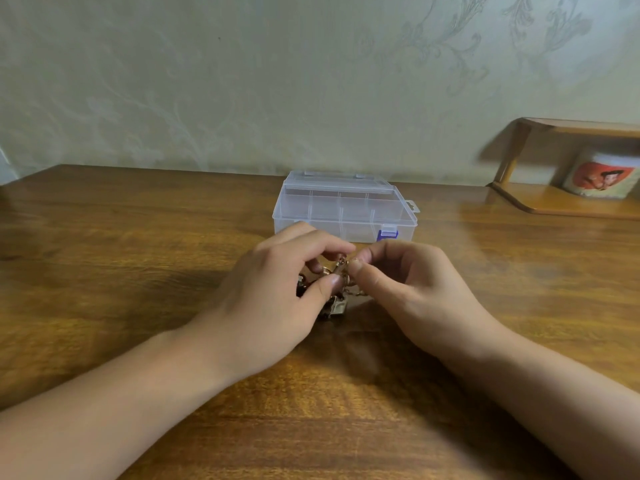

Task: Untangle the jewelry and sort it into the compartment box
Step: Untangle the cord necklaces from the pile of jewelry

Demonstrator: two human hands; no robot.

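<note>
A tangle of gold-coloured jewelry (337, 303) with chains and small charms lies on the wooden table (138, 237) between my hands. My left hand (277, 292) pinches part of the tangle between thumb and curled fingers. My right hand (405, 282) pinches a gold piece at the top of the same tangle, thumb against forefinger. Just behind my hands stands the clear plastic compartment box (346, 206) with its lid shut and a purple latch at the front. My fingers hide much of the jewelry.
A small wooden shelf (568, 199) stands at the table's back right, holding a white cup (599, 176) with a red picture. A patterned wall runs behind the table.
</note>
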